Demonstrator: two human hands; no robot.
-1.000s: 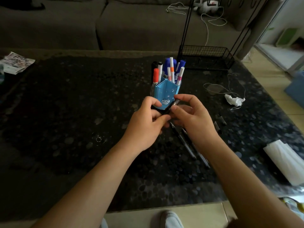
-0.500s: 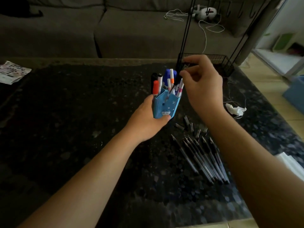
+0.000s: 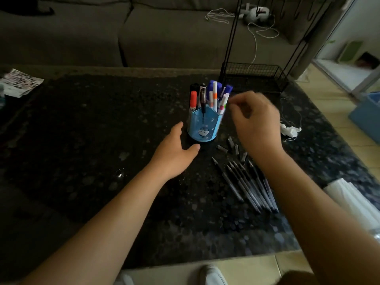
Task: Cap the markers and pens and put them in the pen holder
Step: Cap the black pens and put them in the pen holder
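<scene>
Head view: right hand (image 3: 257, 124) hangs above the table (image 3: 82, 140), just right of the rim of the pen holder (image 3: 203, 124). Its fingers (image 3: 234, 105) are loosely curled and motion-blurred, and nothing shows in them, so I read it as released. Left hand (image 3: 174, 153) lies low beside the holder's base on the near-left. Its fingers are spread and relaxed and grasp nothing; contact with the holder cannot be confirmed. The holder stands upright, filled with capped markers (image 3: 213, 95). Loose caps (image 3: 231, 141), at least 4, are scattered on the table directly under the right hand, between the holder and the pen row. The uncapped pens (image 3: 246, 186) lie side by side, near the right forearm and partly hidden by it. Their long axes run from near-right to far-left, with the bare tips aimed toward the caps and holder. Judgement: the right hand is the closer of the 2 to both caps and pens. The target lies below and nearward of its fingertips, so the coming move is a drop and pull-back. A barrel grip across the row's axis looks cleanest. Risk: the pens lie tightly packed, and lifting 1 may roll its neighbours.
</scene>
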